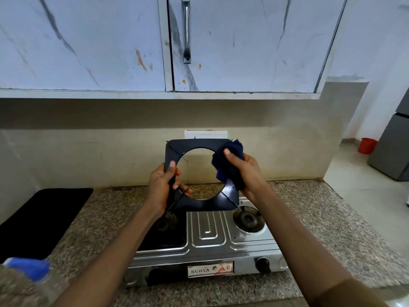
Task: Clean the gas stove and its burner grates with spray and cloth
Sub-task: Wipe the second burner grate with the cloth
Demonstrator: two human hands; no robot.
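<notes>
A steel two-burner gas stove [208,238] stands on the granite counter. I hold a black square burner grate [197,144] with a round opening upright above it. My left hand [162,187] grips the grate's left edge, thumb on the front. My right hand [245,171] holds a dark blue cloth [228,165] bunched against the grate's right side. The right burner [249,218] lies bare. The left burner [164,222] sits in a dark plate, partly hidden by my left forearm. A spray bottle [28,269] with a blue head stands blurred at the lower left.
A black mat [42,216] lies on the counter left of the stove. Wall cabinets with a metal handle [186,29] hang overhead. A white socket plate [205,134] is on the wall behind the grate. A grey fridge [396,149] and a red bucket [367,145] stand at the right.
</notes>
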